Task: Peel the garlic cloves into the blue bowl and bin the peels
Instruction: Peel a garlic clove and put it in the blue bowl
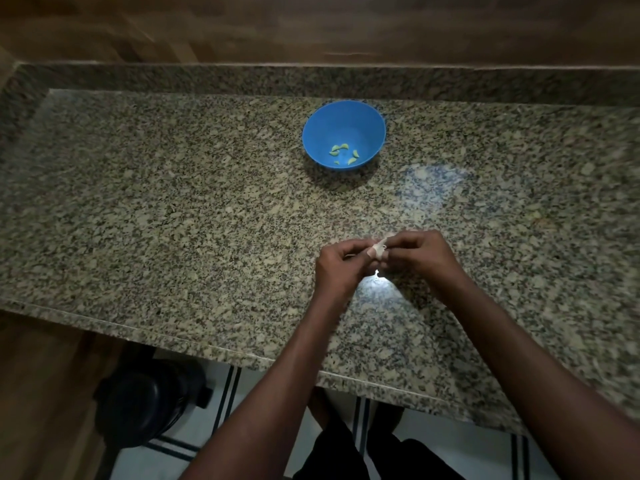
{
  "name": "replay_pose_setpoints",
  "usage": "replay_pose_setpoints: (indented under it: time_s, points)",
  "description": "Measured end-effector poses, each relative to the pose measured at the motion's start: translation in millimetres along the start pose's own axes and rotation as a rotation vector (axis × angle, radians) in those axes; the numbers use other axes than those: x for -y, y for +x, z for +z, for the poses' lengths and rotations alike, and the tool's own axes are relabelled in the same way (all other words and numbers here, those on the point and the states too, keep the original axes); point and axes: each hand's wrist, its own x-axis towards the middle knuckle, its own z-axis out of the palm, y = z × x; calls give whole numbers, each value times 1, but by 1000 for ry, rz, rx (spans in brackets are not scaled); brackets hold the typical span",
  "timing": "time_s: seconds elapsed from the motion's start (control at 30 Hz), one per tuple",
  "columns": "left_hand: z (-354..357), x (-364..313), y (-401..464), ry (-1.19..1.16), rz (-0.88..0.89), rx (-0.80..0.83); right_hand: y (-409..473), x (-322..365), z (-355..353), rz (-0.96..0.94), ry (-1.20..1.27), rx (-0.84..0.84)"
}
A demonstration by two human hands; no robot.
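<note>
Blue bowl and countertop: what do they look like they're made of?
Blue bowl: probably plastic; uniform saturated colour, thin rim, soft dull sheen rather than glaze. Countertop: looks like polished granite or a similar speckled stone; mottled tan, grey and black grain with a bright lamp reflection near the hands.

Blue bowl [344,133] holds several peeled cloves [344,154]; one papery-skinned clove [378,250] is pinched.

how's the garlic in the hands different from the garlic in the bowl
The clove in the hands has papery whitish skin on it; the cloves in the bowl are bare and yellowish. It is pinched by both hands, left hand and right hand, above the counter; they lie loose in the blue bowl.
</note>
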Motion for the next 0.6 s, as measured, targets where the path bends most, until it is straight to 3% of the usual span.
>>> replay_pose_setpoints:
  time_s: [0.2,0.4,0.6]
  points:
    - [3,-6,-14,14,38,46,-3,-4,8,70,83,-117]
    - [0,1,-1,25,63,-107,-5,-5,4,79,78,-242]
    - [-4,14,15,471,327,-176,-18,-12,-9,149,38,-238]
